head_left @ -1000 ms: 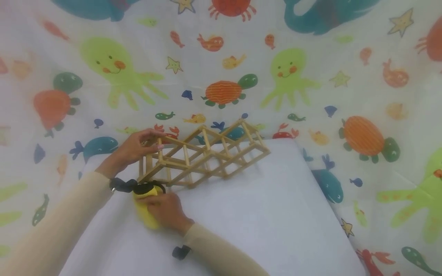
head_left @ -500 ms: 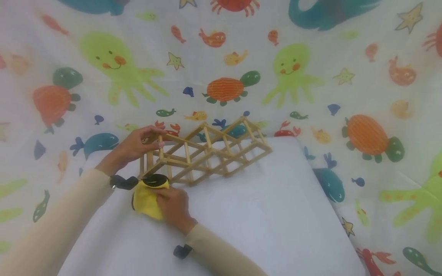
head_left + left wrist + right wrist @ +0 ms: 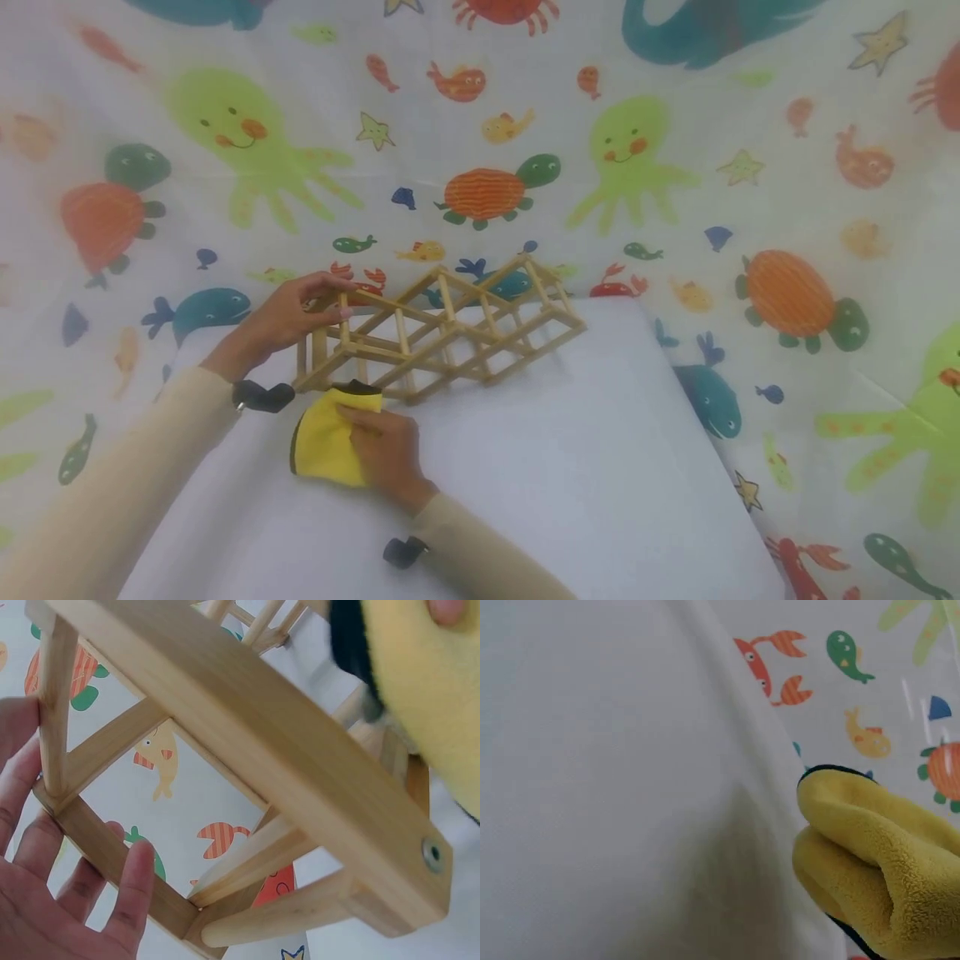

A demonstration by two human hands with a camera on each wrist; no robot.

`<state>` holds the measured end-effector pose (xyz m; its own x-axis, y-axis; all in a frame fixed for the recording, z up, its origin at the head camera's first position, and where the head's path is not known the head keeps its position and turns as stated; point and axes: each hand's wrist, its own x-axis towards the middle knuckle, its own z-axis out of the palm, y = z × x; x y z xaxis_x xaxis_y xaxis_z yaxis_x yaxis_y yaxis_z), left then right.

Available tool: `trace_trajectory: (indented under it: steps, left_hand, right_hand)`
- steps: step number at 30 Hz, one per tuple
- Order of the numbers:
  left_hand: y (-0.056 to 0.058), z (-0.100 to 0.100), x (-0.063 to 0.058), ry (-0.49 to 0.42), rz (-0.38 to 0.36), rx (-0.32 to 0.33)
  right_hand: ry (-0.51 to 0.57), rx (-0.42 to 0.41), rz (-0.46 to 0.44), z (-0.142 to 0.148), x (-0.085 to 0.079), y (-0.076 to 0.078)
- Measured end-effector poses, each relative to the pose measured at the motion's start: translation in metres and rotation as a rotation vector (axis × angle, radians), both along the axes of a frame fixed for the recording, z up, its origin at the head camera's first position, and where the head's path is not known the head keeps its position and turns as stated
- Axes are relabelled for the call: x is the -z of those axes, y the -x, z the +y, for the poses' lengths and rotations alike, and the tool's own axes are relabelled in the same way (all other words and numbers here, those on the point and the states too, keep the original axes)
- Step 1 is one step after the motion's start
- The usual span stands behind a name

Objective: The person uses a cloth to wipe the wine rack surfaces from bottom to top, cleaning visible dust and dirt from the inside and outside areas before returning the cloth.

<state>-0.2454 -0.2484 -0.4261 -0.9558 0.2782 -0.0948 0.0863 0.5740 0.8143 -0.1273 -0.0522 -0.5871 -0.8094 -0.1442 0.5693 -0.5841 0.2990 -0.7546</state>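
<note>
1. Yellow and plush, a cloth (image 3: 330, 442) with a dark border hangs from the right hand (image 3: 386, 454), whose thumb and fingers pinch it. I see it over the left half of the tabletop (image 3: 540, 450), short of the far edge.
2. Pale wood makes up the rack (image 3: 453, 331), a lattice of crossed slats and round rods standing along the tabletop's far edge, from near the far left corner towards the far right one. Up close, a metal screw head (image 3: 433, 855) shows at one slat's end.
3. Gripping the rack's left end is the left hand (image 3: 288, 312), its thumb against a rod.
4. Both hands are apart from each other. The cloth's upper border overlaps the rack's lower front bars from where I look; I cannot tell whether they touch.
5. Beige sleeves (image 3: 157, 467) cover both arms, with a black strap (image 3: 262, 396) at the left wrist.
6. Behind the far edge hangs a white curtain (image 3: 300, 108) printed with octopuses, turtles and fish.
</note>
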Motion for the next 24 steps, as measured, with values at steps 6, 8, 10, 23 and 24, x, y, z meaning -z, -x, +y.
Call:
trace_trajectory:
  steps: [6, 8, 10, 23, 24]
  left_hand:
    - [0.001, -0.001, 0.001, -0.024, -0.003, 0.004]
    - [0.001, -0.001, 0.002, -0.023, -0.003, 0.003]
    - [0.001, -0.001, 0.002, -0.016, 0.000, 0.000]
    - [0.000, 0.001, -0.001, -0.001, -0.001, -0.001]
    - [0.000, 0.001, -0.001, -0.005, 0.003, 0.002]
  right_hand:
    - [-0.048, -0.031, -0.074, -0.002, -0.001, 0.007]
    - [-0.076, -0.008, -0.218, 0.001, 0.004, 0.008]
    - [-0.083, 0.001, -0.339, 0.005, 0.011, 0.007]
    - [0.040, -0.095, -0.070, 0.017, -0.012, -0.004]
    - [0.037, -0.110, -0.027, 0.016, -0.016, -0.004]
